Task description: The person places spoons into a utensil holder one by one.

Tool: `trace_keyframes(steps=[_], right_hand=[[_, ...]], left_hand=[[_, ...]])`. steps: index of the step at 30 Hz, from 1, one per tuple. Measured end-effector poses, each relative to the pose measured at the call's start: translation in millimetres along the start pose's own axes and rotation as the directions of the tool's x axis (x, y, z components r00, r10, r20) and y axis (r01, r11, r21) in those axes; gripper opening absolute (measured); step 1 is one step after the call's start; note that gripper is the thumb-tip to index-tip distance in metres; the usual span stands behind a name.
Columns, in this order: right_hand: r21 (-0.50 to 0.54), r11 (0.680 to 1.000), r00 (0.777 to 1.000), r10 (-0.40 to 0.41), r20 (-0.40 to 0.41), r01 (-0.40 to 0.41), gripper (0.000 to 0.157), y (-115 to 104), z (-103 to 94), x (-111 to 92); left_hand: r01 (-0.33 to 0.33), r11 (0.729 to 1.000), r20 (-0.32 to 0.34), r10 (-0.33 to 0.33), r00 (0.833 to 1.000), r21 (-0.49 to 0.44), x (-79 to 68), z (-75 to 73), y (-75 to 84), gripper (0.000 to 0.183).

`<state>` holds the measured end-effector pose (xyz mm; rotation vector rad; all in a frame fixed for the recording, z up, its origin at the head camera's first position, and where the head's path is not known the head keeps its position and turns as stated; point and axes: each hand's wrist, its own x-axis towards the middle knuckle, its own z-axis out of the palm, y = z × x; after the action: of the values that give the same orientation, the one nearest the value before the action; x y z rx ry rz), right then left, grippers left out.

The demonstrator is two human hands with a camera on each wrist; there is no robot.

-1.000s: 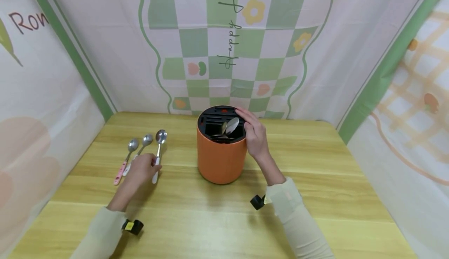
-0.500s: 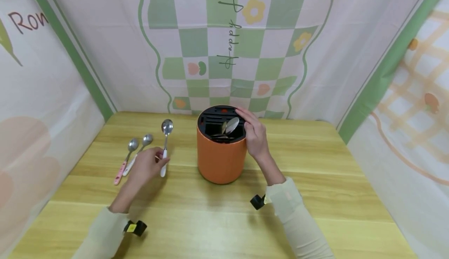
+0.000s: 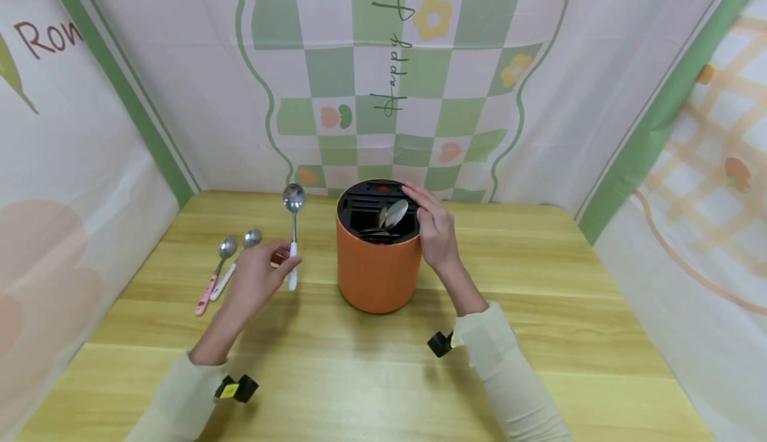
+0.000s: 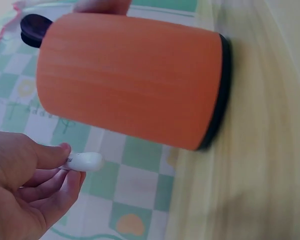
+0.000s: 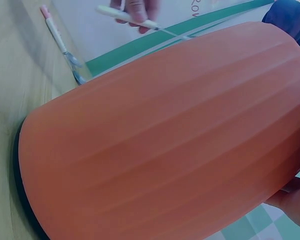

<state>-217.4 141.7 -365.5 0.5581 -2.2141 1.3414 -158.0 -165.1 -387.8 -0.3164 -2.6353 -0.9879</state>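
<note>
Between thumb and fingers, my left hand [image 3: 257, 279] pinches the white handle of a metal spoon [image 3: 293, 212], bowl up, above the table left of the orange utensil holder [image 3: 379, 275]. In the left wrist view, the white handle end [image 4: 87, 161] sticks out from the fingers, and the orange holder stands beyond it. My right hand [image 3: 437, 232] rests against the holder's right side, with its fingers reaching over the black slotted top [image 3: 374, 192]. Spoon bowls [image 3: 397, 214] show in the holder's front compartment; their lower parts are hidden.
To the left lie a pink-handled spoon [image 3: 206, 295] and a white-handled spoon [image 3: 223, 281], the latter partly behind my left hand. The wooden table [image 3: 371, 389] ends at a patterned cloth backdrop [image 3: 335, 69], with more cloth at both sides.
My left hand has raised the spoon off the table and carried it right, towards the holder. The right hand and the holder have stayed in place.
</note>
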Motion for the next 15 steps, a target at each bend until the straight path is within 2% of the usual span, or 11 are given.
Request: trace_keyframes(steps=[15], right_hand=[[-0.007,1.000,1.000,-0.009,-0.008,0.009,0.050,1,-0.2,1]], left_hand=[[-0.119,0.989,-0.123,0.108,0.986,-0.082,10.3,-3.3,36.9,0.018]])
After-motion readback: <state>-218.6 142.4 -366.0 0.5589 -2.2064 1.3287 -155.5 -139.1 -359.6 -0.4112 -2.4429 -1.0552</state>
